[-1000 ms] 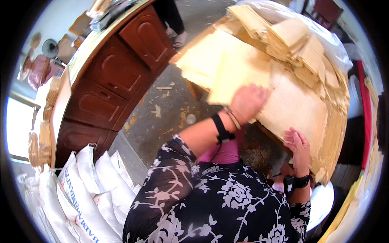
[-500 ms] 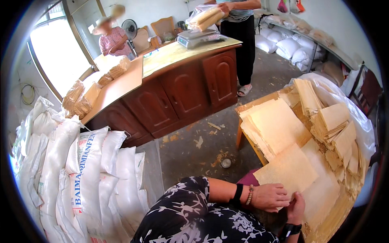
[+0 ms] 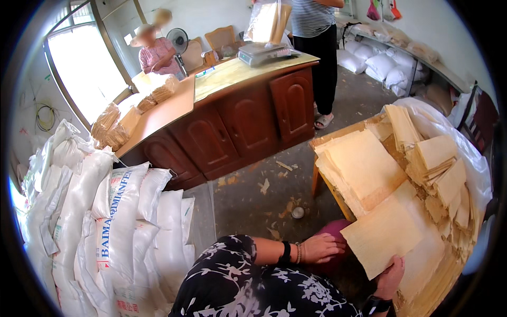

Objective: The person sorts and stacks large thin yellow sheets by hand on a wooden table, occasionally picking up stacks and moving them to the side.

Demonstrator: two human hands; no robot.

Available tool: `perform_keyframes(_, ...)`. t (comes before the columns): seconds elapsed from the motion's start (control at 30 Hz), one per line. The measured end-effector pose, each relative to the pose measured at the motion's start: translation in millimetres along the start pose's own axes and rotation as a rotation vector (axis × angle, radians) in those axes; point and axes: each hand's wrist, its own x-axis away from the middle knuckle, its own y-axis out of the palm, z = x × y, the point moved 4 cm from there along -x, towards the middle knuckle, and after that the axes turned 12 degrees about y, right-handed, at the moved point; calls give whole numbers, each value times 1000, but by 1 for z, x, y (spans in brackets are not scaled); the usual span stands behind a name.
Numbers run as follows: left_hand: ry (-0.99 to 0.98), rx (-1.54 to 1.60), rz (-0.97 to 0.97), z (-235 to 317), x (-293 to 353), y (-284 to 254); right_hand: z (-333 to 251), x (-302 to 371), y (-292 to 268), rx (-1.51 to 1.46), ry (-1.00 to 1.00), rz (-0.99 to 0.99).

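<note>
With the thumb and fingers of my right hand (image 3: 390, 276) I grip the near edge of a thin tan dried sheet (image 3: 381, 231), which looks like a bean curd sheet. The sheet lies partly over others, and its left corner hangs past the table's edge. My left hand (image 3: 319, 248) is off the sheet, palm down with fingers stretched out, beside a maroon cloth (image 3: 334, 232). Beyond it lies a stack of larger sheets (image 3: 362, 164). Folded and broken sheets (image 3: 441, 174) are piled on the table's right side.
The wooden table (image 3: 330, 196) stands on my right, clear plastic (image 3: 422, 113) along its far side. Stacked white sacks (image 3: 124, 222) are on my left. Ahead is a red-brown cabinet counter (image 3: 227, 129) bearing a scale (image 3: 264, 54). Scraps and a small round metal object (image 3: 298, 212) lie on the floor.
My left hand has let go of the sheet and moved left. The sheet has shifted slightly right and toward me in my right hand. Across the counter, a person has lifted the bagged sheets off the scale.
</note>
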Motion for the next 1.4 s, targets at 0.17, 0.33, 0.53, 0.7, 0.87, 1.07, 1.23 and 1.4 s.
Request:
perform_keyframes(0.17, -15, -20, -78, -16, 10, 26, -11, 12, -1, -17, 80, 32)
perform_keyframes(0.33, -56, 8, -94, -11, 7, 21, -13, 14, 7, 11, 202, 133)
perform_keyframes(0.53, -58, 44, -59, -16, 8, 21, -26, 12, 14, 156, 80, 136)
perform_keyframes(0.7, -73, 24, -19, -18, 10, 27, -37, -3, -11, 570, -120, 163)
perform_keyframes(0.87, -64, 20, 17, -18, 10, 28, -33, -14, -18, 426, -226, 190)
perform_keyframes(1.07, -85, 33, 23, -17, 19, 30, -40, 4, 16, 270, -39, 126)
perform_keyframes(1.23, -73, 41, -62, -20, 7, 22, -50, 5, 12, 417, -102, 74)
perform_keyframes(1.4, -123, 35, -145, -18, 11, 28, -64, 31, -17, 603, -295, 348)
